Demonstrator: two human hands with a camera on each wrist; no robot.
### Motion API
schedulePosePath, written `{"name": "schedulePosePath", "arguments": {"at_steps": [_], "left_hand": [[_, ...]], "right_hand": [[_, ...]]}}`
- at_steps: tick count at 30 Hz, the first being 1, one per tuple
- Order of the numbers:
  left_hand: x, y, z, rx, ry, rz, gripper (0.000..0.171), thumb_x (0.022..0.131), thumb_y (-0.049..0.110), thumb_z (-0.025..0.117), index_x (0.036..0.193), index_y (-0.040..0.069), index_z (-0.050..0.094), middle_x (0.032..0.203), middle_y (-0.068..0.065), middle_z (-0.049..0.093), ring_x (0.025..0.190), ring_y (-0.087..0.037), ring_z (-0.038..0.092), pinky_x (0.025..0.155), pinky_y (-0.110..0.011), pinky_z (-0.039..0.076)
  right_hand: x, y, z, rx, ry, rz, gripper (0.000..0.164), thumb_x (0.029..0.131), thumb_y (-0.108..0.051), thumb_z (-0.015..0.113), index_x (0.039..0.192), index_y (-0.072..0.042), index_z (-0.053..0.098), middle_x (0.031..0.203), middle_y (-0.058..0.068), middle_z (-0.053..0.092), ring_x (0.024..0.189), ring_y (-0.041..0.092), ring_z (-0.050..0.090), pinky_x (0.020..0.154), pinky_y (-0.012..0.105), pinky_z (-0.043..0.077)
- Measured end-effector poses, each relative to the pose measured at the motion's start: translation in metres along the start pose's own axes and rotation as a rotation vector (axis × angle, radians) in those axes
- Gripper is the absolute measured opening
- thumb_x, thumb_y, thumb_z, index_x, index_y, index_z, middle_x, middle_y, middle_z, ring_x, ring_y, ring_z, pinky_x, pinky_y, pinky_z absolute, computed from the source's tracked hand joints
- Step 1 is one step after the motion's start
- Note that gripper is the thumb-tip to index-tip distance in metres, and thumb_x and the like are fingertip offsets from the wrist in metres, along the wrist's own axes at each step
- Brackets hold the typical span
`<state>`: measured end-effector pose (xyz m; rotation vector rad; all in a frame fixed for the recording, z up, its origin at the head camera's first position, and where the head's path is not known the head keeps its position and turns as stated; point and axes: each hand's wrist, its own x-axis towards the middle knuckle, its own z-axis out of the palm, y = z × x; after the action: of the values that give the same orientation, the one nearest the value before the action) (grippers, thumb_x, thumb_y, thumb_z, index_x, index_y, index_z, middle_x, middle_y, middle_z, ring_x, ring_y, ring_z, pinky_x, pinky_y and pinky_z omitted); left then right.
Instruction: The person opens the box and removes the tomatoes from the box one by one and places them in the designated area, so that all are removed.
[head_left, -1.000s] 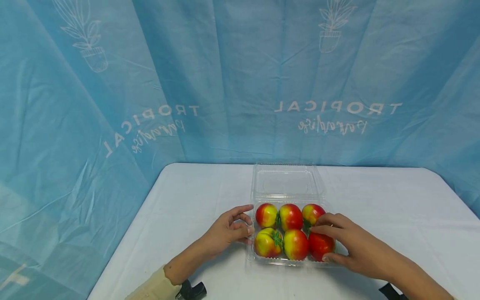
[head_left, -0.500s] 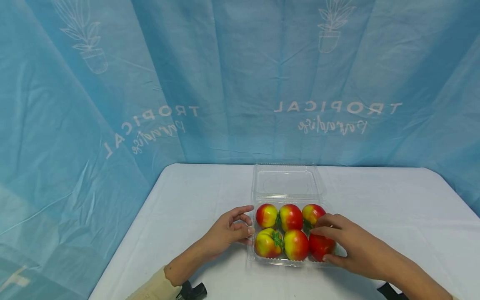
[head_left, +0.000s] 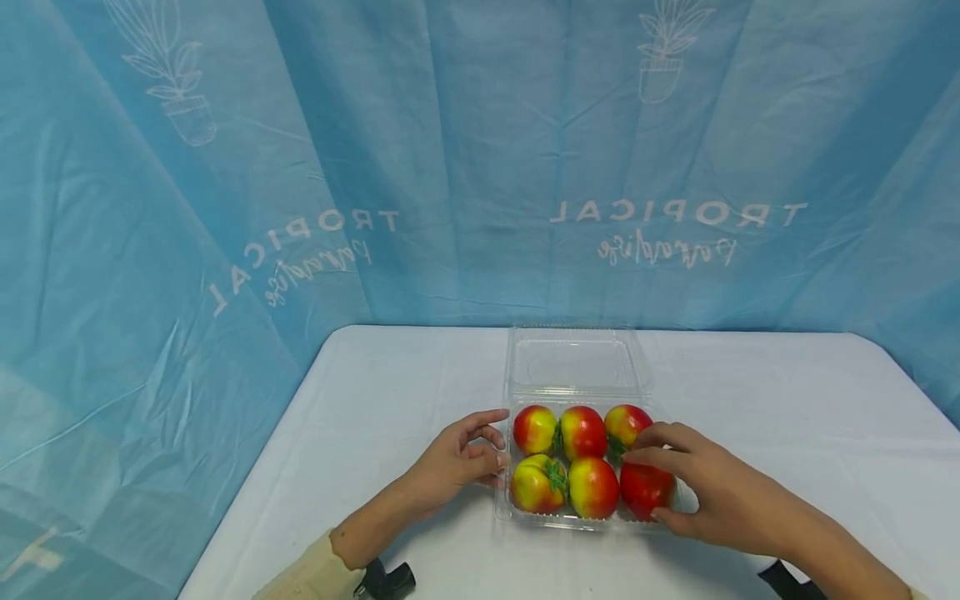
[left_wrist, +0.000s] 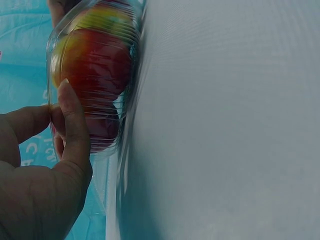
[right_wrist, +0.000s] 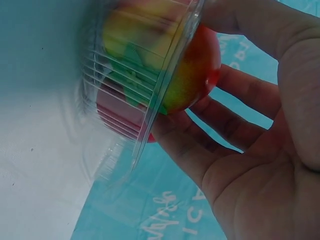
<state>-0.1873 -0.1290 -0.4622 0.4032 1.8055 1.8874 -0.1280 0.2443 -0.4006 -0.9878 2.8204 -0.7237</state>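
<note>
A clear plastic clamshell container [head_left: 555,522] lies on the table with its lid [head_left: 573,365] laid back. In its base sit several red-and-yellow fruits [head_left: 582,432], some showing green leafy tops. At the left wall, my left hand [head_left: 452,465] pinches the rim, the thumb [left_wrist: 71,107] against the ribbed outside. On the right, my right hand [head_left: 708,487] holds the near-right red fruit [head_left: 641,492], fingers over the far side and thumb at the near side. The right wrist view has that hand [right_wrist: 250,165] beside the container wall, which partly covers the fruits.
White cloth covers the table [head_left: 787,408]. A blue printed curtain [head_left: 480,167] hangs behind it and along the left. A dark wrist mount [head_left: 385,581] sits under the left forearm, and another [head_left: 787,581] shows near the right wrist.
</note>
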Motion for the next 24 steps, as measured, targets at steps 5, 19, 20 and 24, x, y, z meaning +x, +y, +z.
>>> {"name": "schedulePosePath", "arguments": {"at_steps": [5,19,20,24], "left_hand": [[0.001,0.002,0.0,0.004,0.005,0.0,0.066,0.101,0.003,0.071,0.16,0.007,0.041,0.123,-0.014,0.052,0.085,-0.016,0.064,0.088,-0.04,0.066],[0.0,0.001,0.0,-0.009,0.01,-0.006,0.064,0.1,0.003,0.071,0.158,0.008,0.044,0.123,-0.015,0.051,0.085,-0.016,0.064,0.087,-0.04,0.066],[0.0,0.001,0.0,-0.007,0.01,-0.005,0.064,0.1,0.003,0.071,0.158,0.007,0.044,0.123,-0.015,0.051,0.085,-0.016,0.064,0.087,-0.04,0.066],[0.0,0.0,0.0,0.002,0.01,-0.008,0.062,0.101,0.005,0.071,0.157,0.008,0.045,0.122,-0.015,0.052,0.084,-0.017,0.064,0.088,-0.041,0.066]], "right_hand": [[-0.001,0.0,-0.002,-0.003,0.021,-0.015,0.063,0.078,-0.024,0.096,0.134,-0.027,0.068,0.135,-0.006,0.057,0.119,0.021,0.061,0.083,0.029,0.065],[-0.004,0.004,-0.01,0.061,0.045,-0.011,0.066,0.076,-0.027,0.098,0.135,-0.03,0.068,0.134,-0.01,0.058,0.119,0.02,0.061,0.083,0.022,0.063],[-0.005,0.004,-0.01,0.068,0.044,-0.005,0.066,0.076,-0.028,0.098,0.135,-0.03,0.068,0.134,-0.01,0.059,0.119,0.02,0.061,0.082,0.022,0.063],[-0.006,0.006,-0.014,0.085,0.047,0.019,0.067,0.076,-0.028,0.098,0.136,-0.03,0.068,0.133,-0.009,0.06,0.119,0.021,0.061,0.081,0.027,0.065]]}}
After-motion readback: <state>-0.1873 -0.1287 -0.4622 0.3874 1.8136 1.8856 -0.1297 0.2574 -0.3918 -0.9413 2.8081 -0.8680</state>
